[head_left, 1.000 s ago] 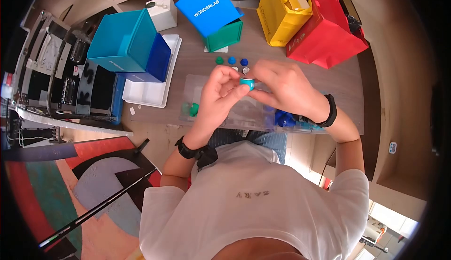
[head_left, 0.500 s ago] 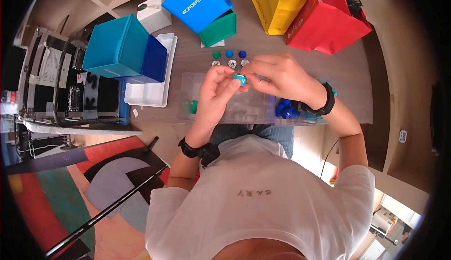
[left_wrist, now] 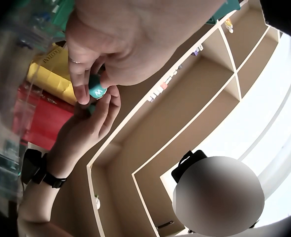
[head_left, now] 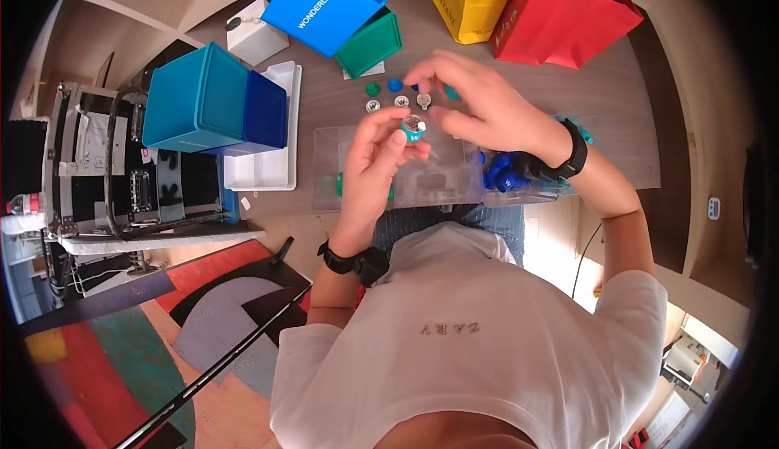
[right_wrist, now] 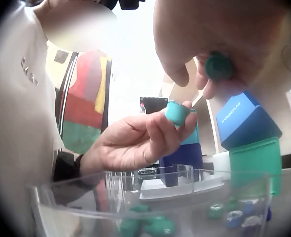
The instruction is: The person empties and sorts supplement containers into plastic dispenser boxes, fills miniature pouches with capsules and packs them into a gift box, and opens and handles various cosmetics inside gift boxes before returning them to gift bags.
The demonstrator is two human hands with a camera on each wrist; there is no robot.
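Observation:
My left hand (head_left: 375, 157) pinches a small teal jar (head_left: 413, 135) with a white W on its side, its pale top facing up. In the right wrist view the jar (right_wrist: 177, 113) sits between thumb and fingertips. My right hand (head_left: 495, 108), just right of it and apart, holds a teal cap (right_wrist: 218, 66) in its curled fingers; the cap (head_left: 451, 92) partly shows in the head view. Beyond the hands, a green cap (head_left: 372, 88) and a blue cap (head_left: 395, 84) stand in a row, a dark blue one half hidden. Nearer lie several round white pieces (head_left: 402, 101), one marked W.
A clear plastic box (head_left: 329, 197) with green pieces lies under my hands; blue pieces (head_left: 507, 174) fill its right neighbour. Teal (head_left: 195, 96) and blue (head_left: 320, 10) boxes stand left and back, beside a white tray (head_left: 284, 165). Yellow (head_left: 471, 2) and red (head_left: 564, 19) bags stand behind.
My right hand has come off the teal jar and moved up and right with the teal cap. The jar's pale top now shows. My left hand keeps its pinch.

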